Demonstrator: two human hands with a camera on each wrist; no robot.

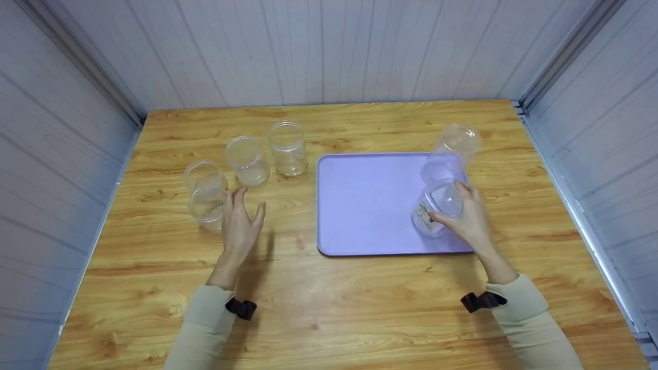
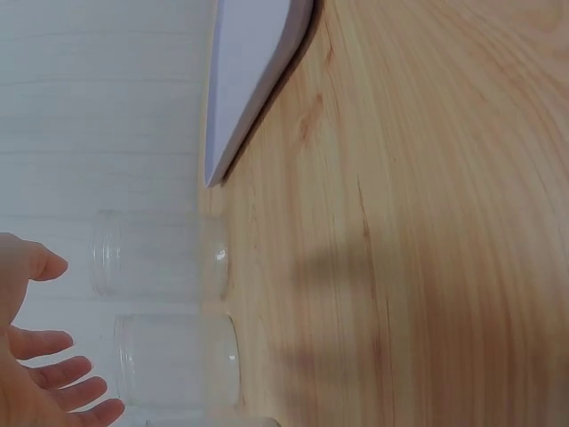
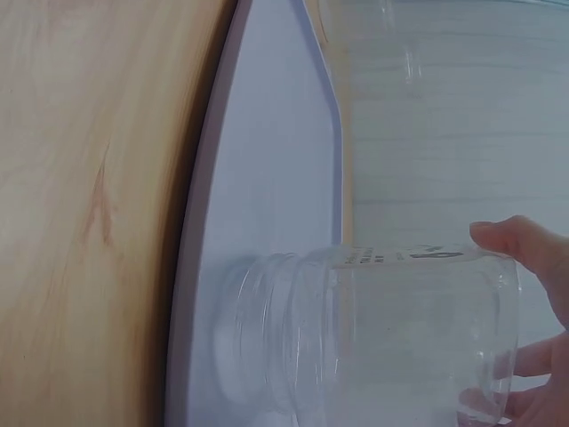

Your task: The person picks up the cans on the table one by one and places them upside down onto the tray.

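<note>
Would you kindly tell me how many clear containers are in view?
6 clear containers: four left of the tray, two of them beside the left hand; one in the right hand; one behind that, at the tray's far right corner. None appears hidden.

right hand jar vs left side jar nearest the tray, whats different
The held jar has print; the standing jar shows none. The held jar is neck down over the tray in the right hand; the standing jar sits mouth up on the table. Both are clear.
</note>
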